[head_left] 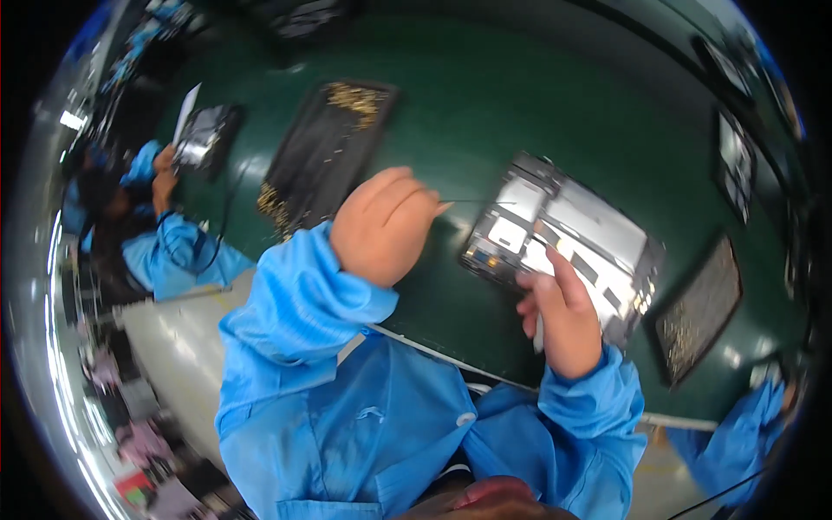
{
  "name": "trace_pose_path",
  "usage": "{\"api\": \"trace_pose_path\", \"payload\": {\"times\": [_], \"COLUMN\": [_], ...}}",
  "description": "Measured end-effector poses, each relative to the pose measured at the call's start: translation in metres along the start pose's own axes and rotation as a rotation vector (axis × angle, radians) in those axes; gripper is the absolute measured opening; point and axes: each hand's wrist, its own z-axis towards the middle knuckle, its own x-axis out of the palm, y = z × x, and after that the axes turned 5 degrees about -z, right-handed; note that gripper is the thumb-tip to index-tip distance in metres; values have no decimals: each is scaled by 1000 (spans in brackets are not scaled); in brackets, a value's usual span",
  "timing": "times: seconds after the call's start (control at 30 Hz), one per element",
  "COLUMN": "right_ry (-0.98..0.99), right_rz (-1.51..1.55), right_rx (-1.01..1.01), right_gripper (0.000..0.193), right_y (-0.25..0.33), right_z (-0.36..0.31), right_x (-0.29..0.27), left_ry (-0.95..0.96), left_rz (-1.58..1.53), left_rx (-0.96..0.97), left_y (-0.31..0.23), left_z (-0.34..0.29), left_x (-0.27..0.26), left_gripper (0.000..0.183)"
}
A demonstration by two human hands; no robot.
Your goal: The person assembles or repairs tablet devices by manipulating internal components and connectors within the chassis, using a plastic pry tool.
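An opened tablet-like device (598, 212) with silver panels and a black frame lies on the green table in front of me, tilted to the right. My left hand (381, 227) is closed to its left, fingers pinched on a thin dark strand (475, 203) that reaches toward the device's upper left part; whether it is a tool tip or a wire is unclear. Over the device's near edge is my right hand (563, 316), thumb and forefinger bent above the panels. From below its curled fingers a slim white stick (539, 334) sticks out.
A dark tray (316, 160) with small brass-coloured pieces stands left of the device. Another tray (706, 303) of small pieces lies to the right. Co-workers in blue sleeves sit at far left (186, 251) and lower right (737, 433). More dark devices (735, 165) line the far right.
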Motion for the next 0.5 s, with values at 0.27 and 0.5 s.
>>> {"api": "trace_pose_path", "payload": {"times": [0.27,0.5], "right_ry": [-30,73], "right_rz": [-130,-137], "right_rx": [-135,13], "right_gripper": [45,32], "right_y": [2,1], "right_z": [2,0], "right_x": [-4,-10], "left_ry": [176,229], "left_rz": [-114,-200], "left_rx": [109,119], "left_y": [-17,-23], "left_z": [-3,-8], "left_x": [17,21], "left_gripper": [29,27]}}
